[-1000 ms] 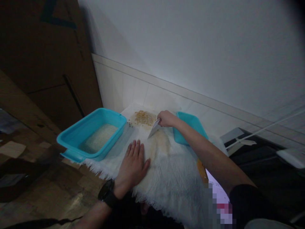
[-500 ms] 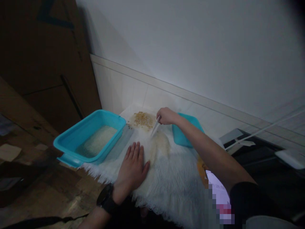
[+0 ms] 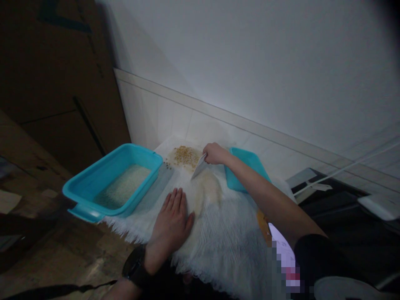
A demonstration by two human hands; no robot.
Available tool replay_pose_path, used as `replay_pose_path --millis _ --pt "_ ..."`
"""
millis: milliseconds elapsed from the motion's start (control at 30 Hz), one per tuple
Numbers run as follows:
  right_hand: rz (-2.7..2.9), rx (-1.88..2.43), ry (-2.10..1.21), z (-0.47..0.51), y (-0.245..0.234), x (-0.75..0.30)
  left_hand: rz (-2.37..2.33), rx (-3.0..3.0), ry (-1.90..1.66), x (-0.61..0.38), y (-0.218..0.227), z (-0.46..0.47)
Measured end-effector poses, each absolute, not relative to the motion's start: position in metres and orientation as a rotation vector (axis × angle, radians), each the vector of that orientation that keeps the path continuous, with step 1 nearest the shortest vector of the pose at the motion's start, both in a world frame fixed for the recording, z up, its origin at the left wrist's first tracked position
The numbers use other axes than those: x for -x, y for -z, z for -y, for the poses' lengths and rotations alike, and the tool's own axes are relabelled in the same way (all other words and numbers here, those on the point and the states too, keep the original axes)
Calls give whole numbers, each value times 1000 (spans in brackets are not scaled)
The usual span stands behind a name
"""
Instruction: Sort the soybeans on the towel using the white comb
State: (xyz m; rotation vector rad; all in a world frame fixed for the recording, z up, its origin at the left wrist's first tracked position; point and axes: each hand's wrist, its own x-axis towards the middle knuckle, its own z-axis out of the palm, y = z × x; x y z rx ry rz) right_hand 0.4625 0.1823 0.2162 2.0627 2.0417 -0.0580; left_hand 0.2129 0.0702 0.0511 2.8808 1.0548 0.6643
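Observation:
My right hand (image 3: 215, 153) is closed on a thin white card (image 3: 199, 166), held tilted with its lower edge down at the cloth. Left of the card lies a heap of yellowish beans or kernels (image 3: 186, 156) with a few darker ones at its edge. Nearer me, pale rice-like grains (image 3: 208, 189) spread in a patch on the white fringed cloth (image 3: 231, 237). My left hand (image 3: 172, 221) rests flat on the cloth, fingers stretched out, its thumb beside the grains. To its left stands a blue basin (image 3: 109, 166) with white rice (image 3: 128, 185) inside.
A second blue basin (image 3: 234, 175) stands behind my right forearm, its inside partly hidden. The white wall (image 3: 250, 62) rises behind the cloth. Large cardboard boxes (image 3: 53, 83) are at the left. A dark object with a white cable (image 3: 337, 173) lies at the right.
My right hand has turned the card so its flat face shows more, and its lower edge has shifted slightly left. My left hand stays flat on the cloth. The view has shifted slightly.

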Motion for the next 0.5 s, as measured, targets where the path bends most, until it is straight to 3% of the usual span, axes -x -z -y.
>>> replay_pose_path --millis 267,500 --pt "-2014 -2196 109 -203 -217 -447 -1038 -2867 -678 -210 -65 -65" --pt "-1956 -2244 379 -191 -237 -451 -1084 -2851 -579 -208 -81 -61"
